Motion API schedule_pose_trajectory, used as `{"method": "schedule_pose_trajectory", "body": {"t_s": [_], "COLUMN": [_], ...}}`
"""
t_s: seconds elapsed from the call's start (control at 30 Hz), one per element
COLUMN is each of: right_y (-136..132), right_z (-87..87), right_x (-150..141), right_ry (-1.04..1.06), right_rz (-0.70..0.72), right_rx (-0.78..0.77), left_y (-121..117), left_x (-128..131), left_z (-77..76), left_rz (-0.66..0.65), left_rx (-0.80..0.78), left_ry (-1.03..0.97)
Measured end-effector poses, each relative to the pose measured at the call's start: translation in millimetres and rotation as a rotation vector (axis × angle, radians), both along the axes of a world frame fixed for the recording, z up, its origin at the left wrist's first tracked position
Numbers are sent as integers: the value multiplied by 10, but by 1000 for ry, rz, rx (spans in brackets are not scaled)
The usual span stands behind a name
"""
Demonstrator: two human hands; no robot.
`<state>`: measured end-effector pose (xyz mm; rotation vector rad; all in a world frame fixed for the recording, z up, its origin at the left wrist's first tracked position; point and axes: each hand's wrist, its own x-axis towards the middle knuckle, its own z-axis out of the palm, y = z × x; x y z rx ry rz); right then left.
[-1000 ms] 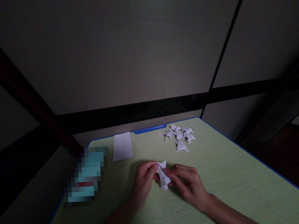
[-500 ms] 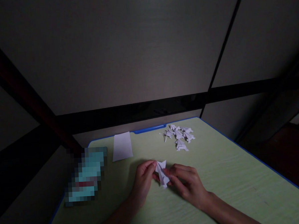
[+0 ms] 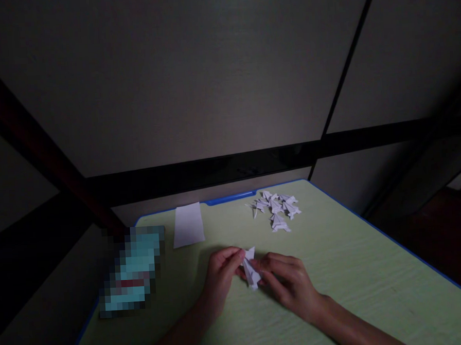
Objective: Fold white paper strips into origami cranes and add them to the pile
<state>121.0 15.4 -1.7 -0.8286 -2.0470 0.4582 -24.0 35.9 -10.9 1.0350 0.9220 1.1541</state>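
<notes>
A small piece of folded white paper (image 3: pixel 251 277), with creased pointed flaps, is held just above the green table between my two hands. My left hand (image 3: pixel 222 274) pinches its upper left edge between thumb and fingers. On the opposite side my right hand (image 3: pixel 287 278) grips the lower right part, its fingertips covering some of the folds. Farther back lie several finished-looking folded white paper figures (image 3: pixel 279 222) in a loose cluster, with thin paper strips (image 3: pixel 254 211) at its left side.
A stack of plain white paper sheets (image 3: pixel 188 224) lies near the back left. At the left edge rests a pixelated teal object (image 3: pixel 135 265). The table (image 3: pixel 359 274) has a blue rim and a blue handle (image 3: pixel 232 197) at the back, against a cabinet wall (image 3: pixel 202 81).
My left thumb and fingers have shifted slightly right over the top of the folded paper, covering more of it. My right hand has hardly moved.
</notes>
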Motion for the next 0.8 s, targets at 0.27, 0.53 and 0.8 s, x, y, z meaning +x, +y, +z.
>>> {"method": "schedule_pose_trajectory", "body": {"t_s": [0.27, 0.53, 0.8], "right_y": [5, 53, 153], "right_z": [27, 65, 17], "right_x": [-7, -53, -43], "right_ry": [-23, 453, 561], "right_rz": [12, 138, 218], "right_rx": [-62, -723, -1170], "left_y": [-35, -31, -80], "left_x": [26, 16, 22], "left_z": [40, 75, 39], "left_rz": [57, 198, 153], "left_rx": [57, 193, 310], "left_ry": [59, 241, 346]}}
